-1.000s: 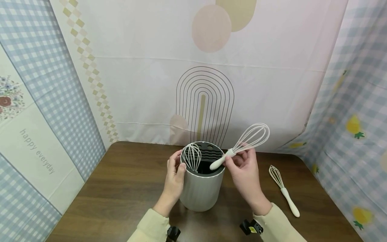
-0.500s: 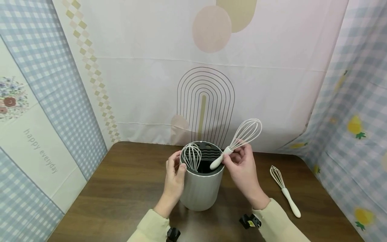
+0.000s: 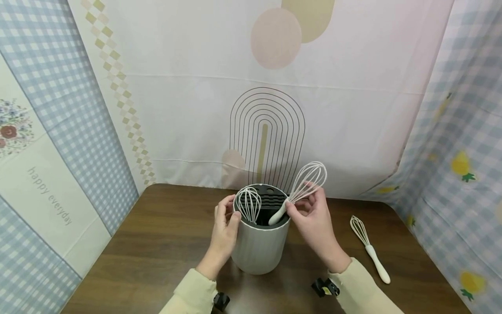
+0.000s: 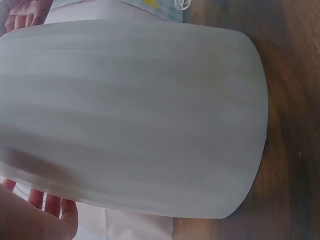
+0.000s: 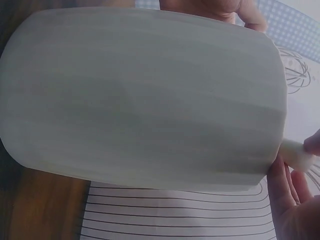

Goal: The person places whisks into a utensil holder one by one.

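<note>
A ribbed pale grey utensil holder [image 3: 260, 250] with a dark slotted top stands upright on the table. My left hand [image 3: 226, 226] grips its left side near the rim, thumb in front and fingers behind. One white whisk [image 3: 249, 205] stands in the holder, wire loops up, by the left thumb. My right hand [image 3: 313, 218] pinches a second whisk [image 3: 307, 181] near the top of its white handle. That whisk leans right, its handle end dipping into the dark front opening. The right wrist view shows its handle [image 5: 297, 155] between thumb and fingers at the rim.
To the right lies a smaller white whisk [image 3: 368, 248], handle toward the front right. The brown wooden table [image 3: 157, 248] has a patterned cloth [image 3: 188, 117] hanging behind it and checked cloths at both sides.
My right hand has shifted slightly left with the whisk, which has tilted more upright, and its handle end has sunk into the holder's opening. The left hand keeps its grip.
</note>
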A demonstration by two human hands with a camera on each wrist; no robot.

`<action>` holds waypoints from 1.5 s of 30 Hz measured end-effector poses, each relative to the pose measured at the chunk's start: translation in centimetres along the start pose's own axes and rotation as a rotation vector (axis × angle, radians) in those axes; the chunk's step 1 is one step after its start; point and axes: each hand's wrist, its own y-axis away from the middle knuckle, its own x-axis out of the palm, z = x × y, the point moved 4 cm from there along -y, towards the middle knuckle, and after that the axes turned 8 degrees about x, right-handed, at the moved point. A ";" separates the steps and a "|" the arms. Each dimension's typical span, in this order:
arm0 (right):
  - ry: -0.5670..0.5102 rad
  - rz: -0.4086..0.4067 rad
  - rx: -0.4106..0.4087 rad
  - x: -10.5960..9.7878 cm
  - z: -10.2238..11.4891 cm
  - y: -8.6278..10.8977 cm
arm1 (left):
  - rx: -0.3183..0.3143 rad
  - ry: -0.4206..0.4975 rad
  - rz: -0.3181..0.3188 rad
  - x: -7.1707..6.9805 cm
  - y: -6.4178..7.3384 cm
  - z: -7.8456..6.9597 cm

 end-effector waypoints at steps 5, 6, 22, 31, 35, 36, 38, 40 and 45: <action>0.026 0.023 -0.028 0.1 -1.5 -0.2 | 0.010 0.001 -0.005 0.1 0.1 0.0; 0.035 0.030 -0.041 0.2 -1.6 -0.1 | 0.015 0.001 -0.005 0.1 0.1 -0.1; 0.243 0.104 -0.151 1.1 -1.5 0.4 | 0.035 0.018 -0.022 0.1 0.3 0.0; 0.303 0.102 -0.110 1.0 -1.4 0.7 | 0.037 0.018 -0.017 0.3 0.1 0.0; 0.319 0.104 -0.104 1.0 -1.4 0.8 | 0.033 0.021 -0.013 0.3 0.2 0.2; 0.325 0.105 -0.106 1.0 -1.4 0.9 | 0.033 0.021 -0.014 0.3 0.2 0.2; 0.338 0.107 -0.113 1.0 -1.4 0.9 | 0.033 0.019 -0.015 0.3 0.2 0.3; 0.351 0.105 -0.124 1.1 -1.4 1.0 | 0.030 0.018 -0.015 0.3 0.2 0.3; 0.347 0.106 -0.150 1.2 -1.6 1.1 | 0.011 0.014 -0.014 0.3 0.2 0.1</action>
